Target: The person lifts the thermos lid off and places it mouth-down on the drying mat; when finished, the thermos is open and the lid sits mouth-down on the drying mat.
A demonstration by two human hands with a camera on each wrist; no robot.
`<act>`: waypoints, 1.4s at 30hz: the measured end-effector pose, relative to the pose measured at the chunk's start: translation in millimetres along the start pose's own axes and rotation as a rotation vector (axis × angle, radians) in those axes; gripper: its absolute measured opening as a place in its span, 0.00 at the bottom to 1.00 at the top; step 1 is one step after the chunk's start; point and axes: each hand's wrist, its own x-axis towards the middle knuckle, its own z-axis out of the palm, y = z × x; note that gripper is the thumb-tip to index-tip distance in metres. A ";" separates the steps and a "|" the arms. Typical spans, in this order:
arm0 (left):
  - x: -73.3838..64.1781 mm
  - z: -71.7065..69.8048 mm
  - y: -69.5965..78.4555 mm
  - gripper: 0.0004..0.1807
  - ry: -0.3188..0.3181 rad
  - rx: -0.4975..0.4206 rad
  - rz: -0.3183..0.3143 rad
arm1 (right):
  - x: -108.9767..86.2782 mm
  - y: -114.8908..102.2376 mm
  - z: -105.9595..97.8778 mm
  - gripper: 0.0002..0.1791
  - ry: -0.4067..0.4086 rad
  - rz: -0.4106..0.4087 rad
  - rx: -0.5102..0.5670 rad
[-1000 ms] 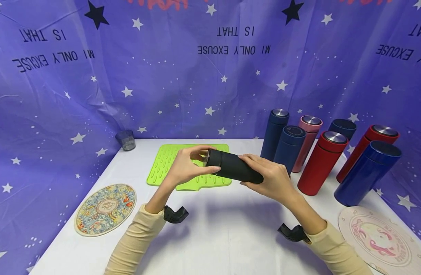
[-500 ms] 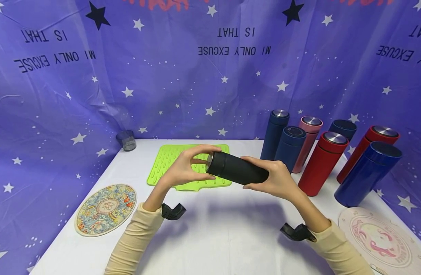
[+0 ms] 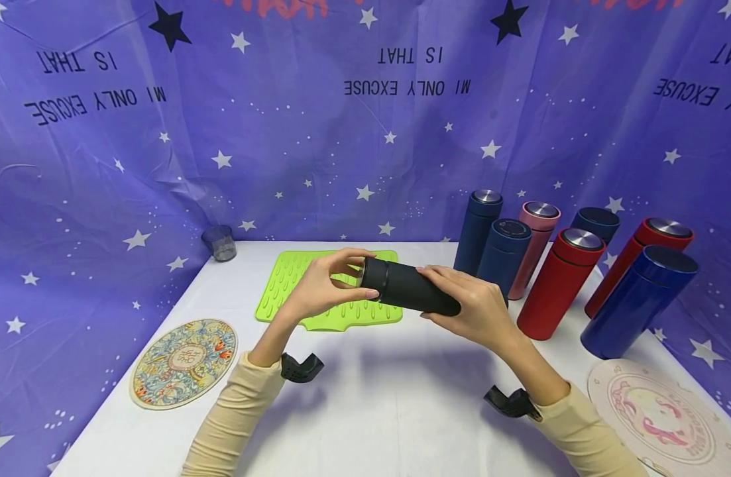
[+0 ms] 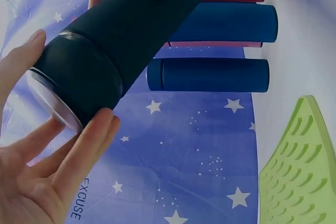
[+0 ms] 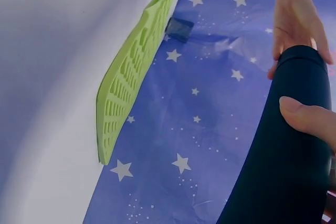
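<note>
From the head view, I see a black bottle (image 3: 402, 283) tilted above the table (image 3: 395, 411), left hand (image 3: 317, 288) pinching its lid (image 3: 377, 275), right hand (image 3: 475, 310) gripping its lower part. Left wrist: fingers (image 4: 85, 148) ring the lid; right wrist: thumb (image 5: 310, 116) across the bottle.

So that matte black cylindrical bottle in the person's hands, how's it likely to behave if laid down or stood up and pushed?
The matte black cylindrical bottle would probably roll if laid down, given its round sides. Stood up, it might tip when pushed high, being tall and narrow. Its dull surface suggests fair grip.
</note>
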 end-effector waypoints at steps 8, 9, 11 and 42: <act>1.6 -0.5 0.8 0.41 -0.112 -0.006 0.163 | -1.1 6.6 -1.3 0.44 -0.072 0.078 0.169; 1.0 -0.8 4.6 0.41 -0.127 -0.014 0.186 | -1.3 7.6 -1.6 0.44 -0.094 0.099 0.208; -0.2 -1.1 12.0 0.40 -0.149 -0.035 0.215 | -1.5 9.1 -2.5 0.44 -0.134 0.139 0.279; -5.5 2.0 36.5 0.34 -0.088 0.030 0.147 | -0.7 3.1 -1.9 0.44 -0.064 0.073 0.168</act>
